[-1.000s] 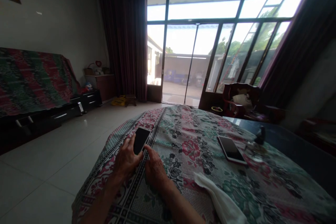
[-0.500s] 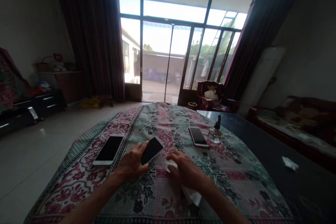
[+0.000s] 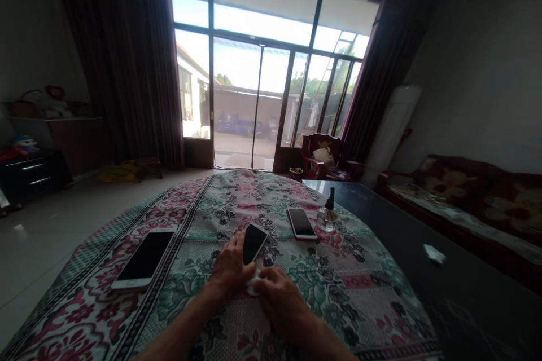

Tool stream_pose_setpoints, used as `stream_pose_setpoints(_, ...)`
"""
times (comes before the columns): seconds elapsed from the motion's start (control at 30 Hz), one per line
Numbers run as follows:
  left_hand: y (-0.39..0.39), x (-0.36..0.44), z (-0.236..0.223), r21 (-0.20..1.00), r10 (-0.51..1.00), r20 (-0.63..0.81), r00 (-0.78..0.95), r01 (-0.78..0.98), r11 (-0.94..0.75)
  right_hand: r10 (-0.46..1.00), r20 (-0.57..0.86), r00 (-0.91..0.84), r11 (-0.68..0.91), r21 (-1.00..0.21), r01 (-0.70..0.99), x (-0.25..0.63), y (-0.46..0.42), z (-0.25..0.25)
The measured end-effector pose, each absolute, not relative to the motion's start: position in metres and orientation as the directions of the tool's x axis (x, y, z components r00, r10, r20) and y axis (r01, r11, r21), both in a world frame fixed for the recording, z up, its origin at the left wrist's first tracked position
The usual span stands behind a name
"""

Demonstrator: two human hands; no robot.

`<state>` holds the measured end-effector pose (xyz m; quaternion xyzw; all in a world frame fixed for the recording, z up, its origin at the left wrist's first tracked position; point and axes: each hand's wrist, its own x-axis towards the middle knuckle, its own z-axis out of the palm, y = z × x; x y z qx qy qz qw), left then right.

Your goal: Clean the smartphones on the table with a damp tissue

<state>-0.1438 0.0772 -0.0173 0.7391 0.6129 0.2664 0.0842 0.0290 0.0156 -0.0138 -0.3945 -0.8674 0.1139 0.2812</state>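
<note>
My left hand (image 3: 231, 262) grips a smartphone (image 3: 254, 242) with a dark screen and a white edge, the fingers along its left side and the thumb near its lower end. Close against that lower end, my right hand (image 3: 282, 293) is closed on a crumpled white tissue (image 3: 254, 283). A larger white phone (image 3: 146, 259) lies face up to the left on the flowered cloth. Farther right rests a phone with a red edge (image 3: 301, 223), beside a clear glass bottle (image 3: 327, 219) with a black pump top.
A flowered cloth (image 3: 190, 293) covers the round table. To the right is a dark glossy tabletop (image 3: 406, 282) with a crumpled white paper (image 3: 435, 254) on it. Beyond stand a red wooden chair (image 3: 319, 152), a sofa (image 3: 466, 192) and glass doors (image 3: 249, 113).
My right hand has come left with the tissue, up to the phone's lower end. The held phone is turned more upright in view and shows its white edge. The whole view has shifted.
</note>
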Motion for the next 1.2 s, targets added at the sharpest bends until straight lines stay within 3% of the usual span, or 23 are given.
stream_pose_setpoints(0.17,0.080,-0.148,-0.022,0.497,0.946,0.272,0.176,0.816,-0.295,0.763,0.415,-0.496,0.646,-0.526,0.554,0.036,0.032,-0.005)
stream_pose_setpoints(0.27,0.083,-0.167,-0.023,0.516,0.946,0.267,0.186,0.801,-0.303,0.783,0.494,-0.379,0.617,-0.537,0.575,0.042,0.051,0.005)
stream_pose_setpoints(0.43,0.079,-0.179,-0.026,0.468,0.982,0.157,0.104,0.868,-0.166,0.789,0.578,-0.207,0.560,-0.540,0.628,0.043,0.095,0.006)
stream_pose_setpoints(0.6,0.067,-0.154,-0.033,0.414,0.987,0.152,0.045,0.904,-0.105,0.794,0.597,-0.113,0.496,-0.529,0.689,0.029,0.130,-0.004)
stream_pose_setpoints(0.93,0.097,-0.187,-0.035,0.505,0.977,0.136,0.162,0.838,-0.209,0.790,0.599,-0.130,0.510,-0.525,0.682,0.019,0.147,-0.014)
stream_pose_setpoints(1.2,0.090,-0.182,-0.033,0.422,0.971,0.211,0.113,0.885,-0.194,0.803,0.586,-0.106,0.483,-0.536,0.693,0.020,0.148,-0.018)
